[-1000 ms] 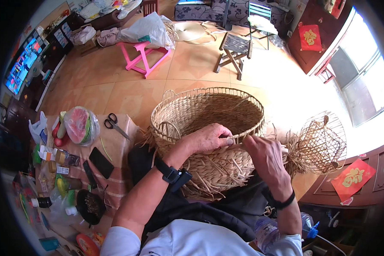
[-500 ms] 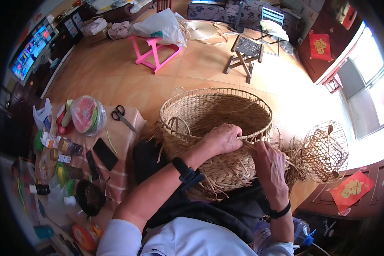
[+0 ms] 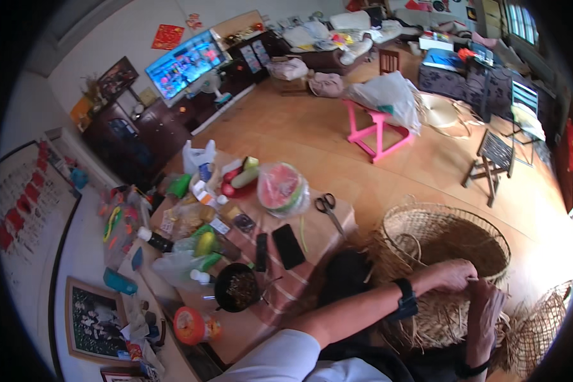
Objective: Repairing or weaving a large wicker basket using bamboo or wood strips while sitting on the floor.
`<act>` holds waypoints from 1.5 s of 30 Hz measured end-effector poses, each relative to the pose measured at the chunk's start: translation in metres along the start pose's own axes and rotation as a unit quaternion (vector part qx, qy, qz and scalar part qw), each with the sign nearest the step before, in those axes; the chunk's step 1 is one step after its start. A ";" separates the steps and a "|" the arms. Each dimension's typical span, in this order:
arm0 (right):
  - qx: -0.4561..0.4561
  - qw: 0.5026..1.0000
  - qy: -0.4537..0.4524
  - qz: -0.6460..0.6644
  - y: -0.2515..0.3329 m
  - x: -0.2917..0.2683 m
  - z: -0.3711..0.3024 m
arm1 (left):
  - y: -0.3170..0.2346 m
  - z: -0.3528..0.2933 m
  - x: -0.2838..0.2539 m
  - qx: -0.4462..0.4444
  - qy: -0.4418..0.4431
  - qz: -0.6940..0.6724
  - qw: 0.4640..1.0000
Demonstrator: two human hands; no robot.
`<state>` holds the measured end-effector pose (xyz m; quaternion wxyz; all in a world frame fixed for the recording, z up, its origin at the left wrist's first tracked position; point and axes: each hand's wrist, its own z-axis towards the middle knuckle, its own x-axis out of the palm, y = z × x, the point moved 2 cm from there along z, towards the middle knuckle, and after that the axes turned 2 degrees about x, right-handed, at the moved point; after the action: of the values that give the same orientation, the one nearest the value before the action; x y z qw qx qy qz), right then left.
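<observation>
A round basket [image 3: 440,326] woven of dry straw stands at the lower right, its mouth tilted up and its rim made of a thin hoop with upright ribs. Loose straw ends hang from its outer wall. My left hand [image 3: 453,275] is closed on the near rim, the arm reaching across in front of the basket. Right beside it, my right hand [image 3: 486,302] is closed with its fingertips against the left ones, pinching what looks like a straw strand at the rim. The strand itself is mostly hidden by the fingers.
Left of the basket, a cloth-covered table holds scissors [image 3: 328,211], a wrapped cut watermelon [image 3: 282,186], a black phone [image 3: 289,247] and a black bowl [image 3: 237,288]. An openwork basket frame [image 3: 544,331] lies at right. Beyond stand a pink stool [image 3: 381,132] and a folding stool [image 3: 490,159].
My view has swung left, so the basket and both hands sit farther right and the television wall shows. Both hands stay together at the rim.
</observation>
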<state>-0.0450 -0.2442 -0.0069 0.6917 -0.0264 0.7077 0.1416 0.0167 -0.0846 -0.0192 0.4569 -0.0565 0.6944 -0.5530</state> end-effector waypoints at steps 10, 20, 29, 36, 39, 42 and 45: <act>0.000 0.974 -0.194 -0.117 0.031 -0.012 0.010 | 0.035 0.000 -0.009 -0.126 0.007 -0.206 0.970; 0.009 0.985 -0.171 0.006 0.010 -0.022 -0.029 | 0.038 -0.006 -0.009 -0.188 0.001 -0.371 0.909; -0.039 0.991 -0.125 -0.037 -0.008 0.001 0.005 | 0.038 -0.008 -0.007 -0.161 -0.033 -0.355 0.920; -0.105 0.969 -0.077 0.211 -0.039 -0.017 0.037 | 0.019 -0.014 0.010 -0.073 -0.292 -0.097 0.949; -0.163 0.962 -0.104 0.195 -0.052 -0.001 0.043 | -0.003 -0.025 0.007 -0.018 -0.378 -0.005 0.926; -0.167 0.957 -0.157 0.179 -0.050 0.008 0.042 | -0.014 -0.044 0.002 -0.017 -0.457 0.080 0.886; -0.183 0.942 -0.234 0.158 -0.062 0.027 0.042 | -0.021 -0.063 0.011 -0.025 -0.284 0.142 0.948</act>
<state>0.0092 -0.2897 -0.0440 0.7896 -0.0065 0.4833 0.3781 -0.0425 -0.0535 -0.0105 0.7072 -0.1236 0.5505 -0.4260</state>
